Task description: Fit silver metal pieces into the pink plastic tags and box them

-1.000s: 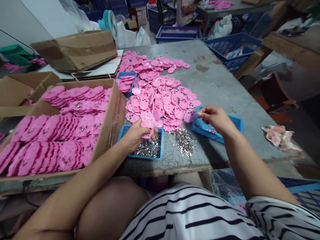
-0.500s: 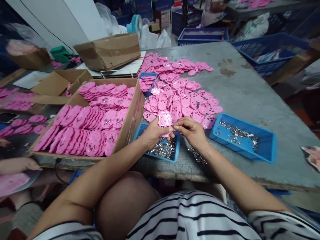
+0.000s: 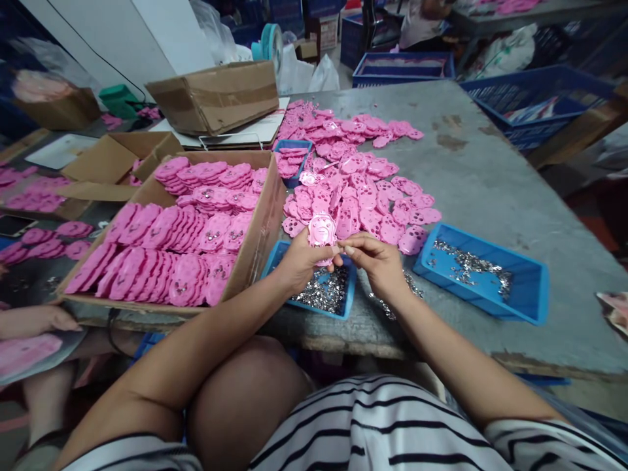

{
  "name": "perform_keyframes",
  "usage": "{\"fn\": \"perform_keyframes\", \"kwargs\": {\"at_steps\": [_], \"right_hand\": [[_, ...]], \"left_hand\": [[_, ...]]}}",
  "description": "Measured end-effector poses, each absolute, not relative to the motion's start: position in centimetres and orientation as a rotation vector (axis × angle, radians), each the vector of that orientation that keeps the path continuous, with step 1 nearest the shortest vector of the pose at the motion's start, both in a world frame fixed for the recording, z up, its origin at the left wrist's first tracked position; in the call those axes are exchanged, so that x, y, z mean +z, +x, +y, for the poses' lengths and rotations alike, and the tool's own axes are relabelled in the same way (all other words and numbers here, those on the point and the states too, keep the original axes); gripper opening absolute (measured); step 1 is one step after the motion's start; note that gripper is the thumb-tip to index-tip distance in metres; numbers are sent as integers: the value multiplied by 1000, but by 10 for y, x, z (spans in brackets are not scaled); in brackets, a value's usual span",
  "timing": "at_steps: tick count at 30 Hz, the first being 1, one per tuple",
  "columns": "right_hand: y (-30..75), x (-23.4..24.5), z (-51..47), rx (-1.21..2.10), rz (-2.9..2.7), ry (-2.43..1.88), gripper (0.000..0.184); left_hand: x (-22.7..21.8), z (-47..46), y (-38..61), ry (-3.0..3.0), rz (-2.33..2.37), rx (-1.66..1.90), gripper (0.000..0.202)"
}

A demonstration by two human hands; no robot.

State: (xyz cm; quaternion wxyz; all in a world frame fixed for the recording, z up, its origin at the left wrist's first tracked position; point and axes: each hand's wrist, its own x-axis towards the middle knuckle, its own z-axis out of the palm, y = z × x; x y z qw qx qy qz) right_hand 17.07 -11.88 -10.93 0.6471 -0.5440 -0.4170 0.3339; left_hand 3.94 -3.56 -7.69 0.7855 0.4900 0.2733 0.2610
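My left hand [image 3: 300,261] is closed round a pink plastic piece [image 3: 322,229], held upright above a blue tray [image 3: 349,304] of small shiny metal parts [image 3: 324,291]. Close against the lower right of that piece, my right hand [image 3: 375,258] pinches with thumb and forefinger. What sits in the pinch is too small to make out. Behind both hands spreads a heap of similar pink pieces [image 3: 363,193]. More loose metal parts [image 3: 412,284] lie on the table, partly hidden by my right wrist.
On the left, a cardboard box [image 3: 265,216] holds rows of stacked pink pieces. A second blue tray [image 3: 527,288] with metal parts stands right on the grey table [image 3: 490,176]. Another person's hand [image 3: 59,318] shows at far left. Behind are a tilted carton [image 3: 230,98] and blue crates [image 3: 402,72].
The whole view has shifted slightly. Both hands keep their hold at the pink piece, and the right wrist has moved a little, showing more of the loose metal parts.
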Motion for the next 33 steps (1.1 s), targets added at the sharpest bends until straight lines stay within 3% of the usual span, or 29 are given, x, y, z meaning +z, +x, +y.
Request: {"fn": "perform_keyframes", "kwargs": {"at_steps": [5,17,24,28,33], "right_hand": [[171,-111,-120,624,-1071,-1275,9],[158,-118,-127,141,-1367,-1441,28],[158,-111,-124,481,-1074,-1393,15],[160,-108,-117,763,-823,-1357,22],[160,-106,-110,698,-910,-1345,17]], "left_hand": [[-77,-36,39,1077,609,571,44],[-78,-35,41,1180,707,714,44],[-76,-36,41,1201,709,756,41],[-74,-37,41,1198,707,744,45],[-74,-37,41,1203,674,725,47]]}}
